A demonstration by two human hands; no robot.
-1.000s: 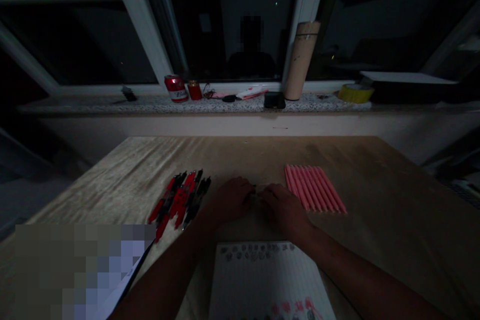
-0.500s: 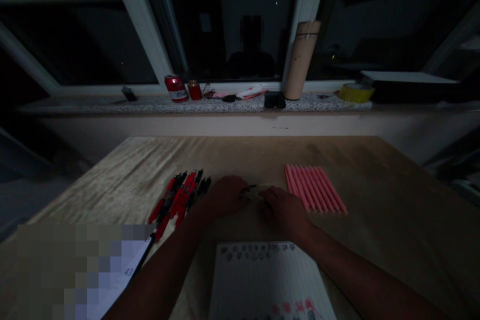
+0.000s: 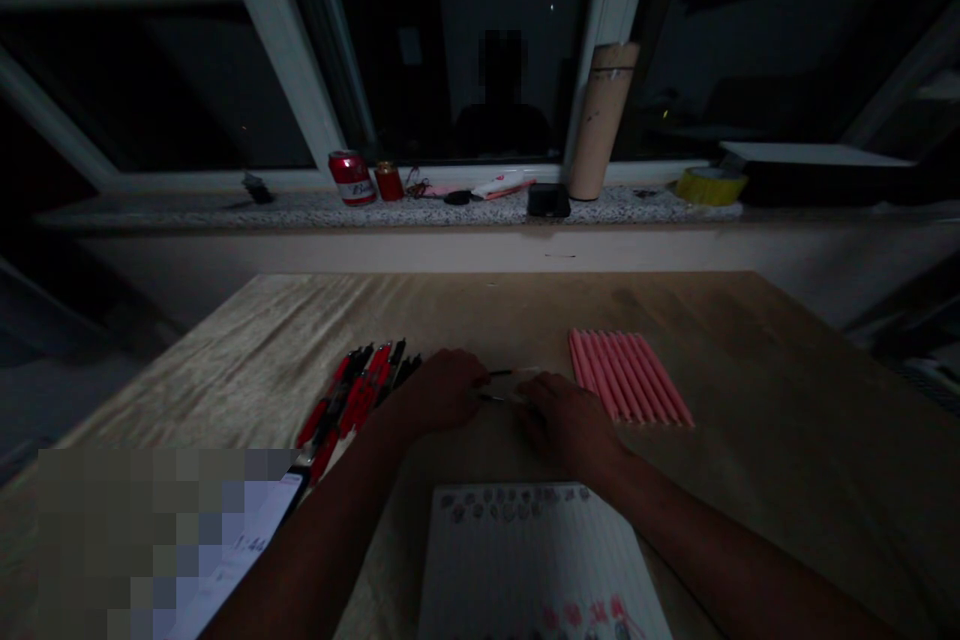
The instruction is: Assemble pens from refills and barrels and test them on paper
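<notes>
Dimly lit, both hands meet over the middle of the counter (image 3: 225,360), close together with fingers curled. The left hand (image 3: 439,392) and the right hand (image 3: 564,420) share a thin pen part (image 3: 501,384) that spans the small gap between them; each hand pinches one end, though the gloom hides just how the fingers sit on it. Just beside the left hand, on its outer side, lies a loose heap of red and black pens (image 3: 356,395), touching one another at slanting angles. Beyond the right hand, on its outer side and near it, a tidy row of pink sticks (image 3: 630,375) lies side by side. Below both hands, between the forearms, rests a white sheet (image 3: 536,560) with small printed marks along its far edge. Well beyond the hands, a window ledge (image 3: 225,210) carries a red can (image 3: 351,177), a cardboard tube (image 3: 602,120) standing upright and a yellow tape roll (image 3: 711,186).
</notes>
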